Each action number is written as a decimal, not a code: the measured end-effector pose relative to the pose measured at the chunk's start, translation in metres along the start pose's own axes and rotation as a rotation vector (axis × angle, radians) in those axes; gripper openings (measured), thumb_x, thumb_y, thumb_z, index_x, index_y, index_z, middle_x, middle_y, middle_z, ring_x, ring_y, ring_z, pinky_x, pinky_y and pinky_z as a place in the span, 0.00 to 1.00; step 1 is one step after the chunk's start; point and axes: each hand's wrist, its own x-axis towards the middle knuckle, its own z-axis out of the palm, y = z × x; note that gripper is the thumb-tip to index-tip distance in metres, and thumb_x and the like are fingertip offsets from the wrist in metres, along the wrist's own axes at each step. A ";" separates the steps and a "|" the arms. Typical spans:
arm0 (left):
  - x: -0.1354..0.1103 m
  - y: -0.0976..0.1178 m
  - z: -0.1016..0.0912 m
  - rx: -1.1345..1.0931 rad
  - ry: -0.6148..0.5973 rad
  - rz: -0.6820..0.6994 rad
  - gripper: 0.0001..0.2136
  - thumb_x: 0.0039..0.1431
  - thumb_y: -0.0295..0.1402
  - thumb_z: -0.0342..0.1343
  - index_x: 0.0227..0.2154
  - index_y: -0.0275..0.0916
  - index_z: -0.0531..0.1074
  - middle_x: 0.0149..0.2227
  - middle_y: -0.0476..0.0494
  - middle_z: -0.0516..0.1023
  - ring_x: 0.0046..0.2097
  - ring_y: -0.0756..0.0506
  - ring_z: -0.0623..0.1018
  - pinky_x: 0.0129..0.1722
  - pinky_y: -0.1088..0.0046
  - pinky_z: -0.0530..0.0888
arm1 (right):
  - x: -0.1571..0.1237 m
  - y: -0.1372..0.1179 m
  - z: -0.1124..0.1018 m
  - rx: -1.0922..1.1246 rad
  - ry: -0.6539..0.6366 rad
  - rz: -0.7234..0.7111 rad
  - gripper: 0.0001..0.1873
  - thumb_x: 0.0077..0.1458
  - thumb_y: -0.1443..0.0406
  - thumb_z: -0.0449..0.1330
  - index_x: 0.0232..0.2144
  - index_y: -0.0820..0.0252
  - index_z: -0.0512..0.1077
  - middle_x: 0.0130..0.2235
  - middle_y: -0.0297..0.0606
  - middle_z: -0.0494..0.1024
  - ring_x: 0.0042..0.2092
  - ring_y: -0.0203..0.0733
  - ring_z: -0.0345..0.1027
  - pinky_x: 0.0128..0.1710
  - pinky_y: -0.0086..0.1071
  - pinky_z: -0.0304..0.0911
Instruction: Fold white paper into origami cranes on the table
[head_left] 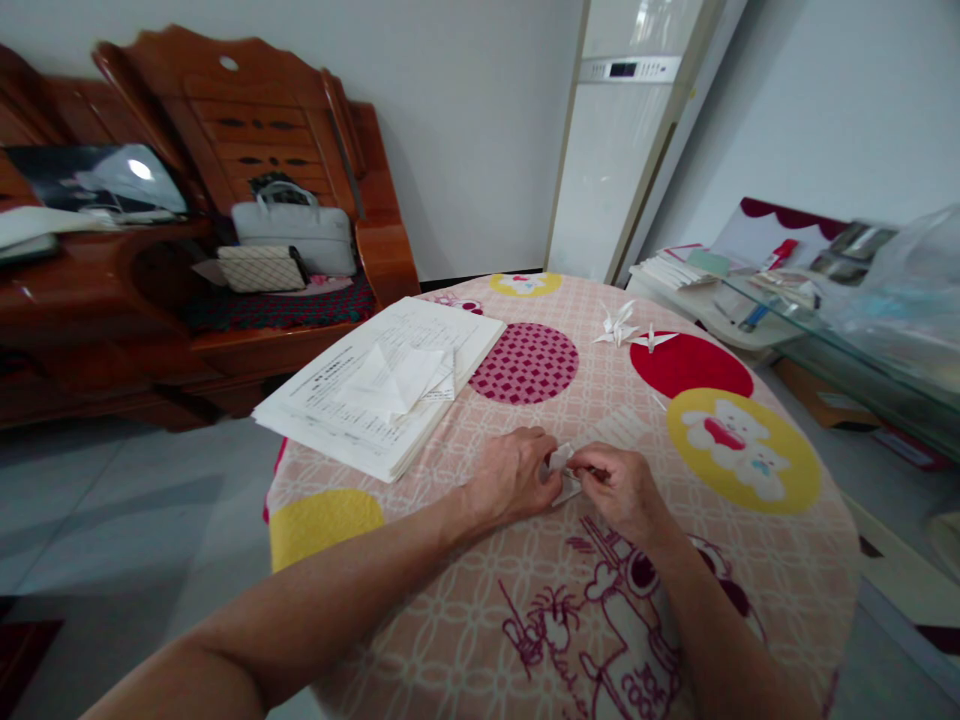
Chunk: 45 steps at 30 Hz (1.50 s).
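A small folded piece of white paper [562, 466] lies between my two hands on a round table covered by a pink patterned cloth [465, 560]. My left hand [511, 474] has its fingers curled onto the paper's left side. My right hand [619, 486] pinches its right side. Much of the paper is hidden under my fingers.
A stack of printed sheets [375, 390] with folded white paper on top lies at the table's left. Two white paper cranes [630, 330] stand at the far side. A wooden bench with bags [289, 240] is on the left, a glass shelf with clutter [825, 300] on the right.
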 end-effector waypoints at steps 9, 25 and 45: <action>0.006 -0.012 -0.003 -0.330 -0.026 -0.202 0.08 0.50 0.32 0.52 0.21 0.35 0.70 0.20 0.52 0.66 0.25 0.52 0.65 0.25 0.76 0.58 | -0.003 -0.012 0.005 -0.181 -0.099 -0.161 0.17 0.47 0.79 0.50 0.30 0.62 0.76 0.35 0.43 0.78 0.39 0.44 0.69 0.41 0.35 0.63; 0.009 -0.013 -0.008 -0.426 -0.017 -0.159 0.09 0.51 0.33 0.50 0.19 0.34 0.67 0.19 0.53 0.63 0.25 0.53 0.63 0.25 0.78 0.57 | -0.009 -0.023 0.008 -0.320 -0.197 -0.231 0.13 0.54 0.77 0.51 0.31 0.63 0.74 0.34 0.44 0.73 0.40 0.47 0.63 0.40 0.38 0.64; 0.013 -0.015 -0.011 -0.447 -0.062 -0.160 0.10 0.51 0.33 0.52 0.19 0.34 0.69 0.19 0.53 0.64 0.24 0.54 0.63 0.24 0.77 0.56 | -0.014 -0.032 0.046 -0.344 0.155 0.037 0.04 0.49 0.72 0.62 0.31 0.61 0.73 0.40 0.47 0.75 0.44 0.52 0.65 0.43 0.42 0.64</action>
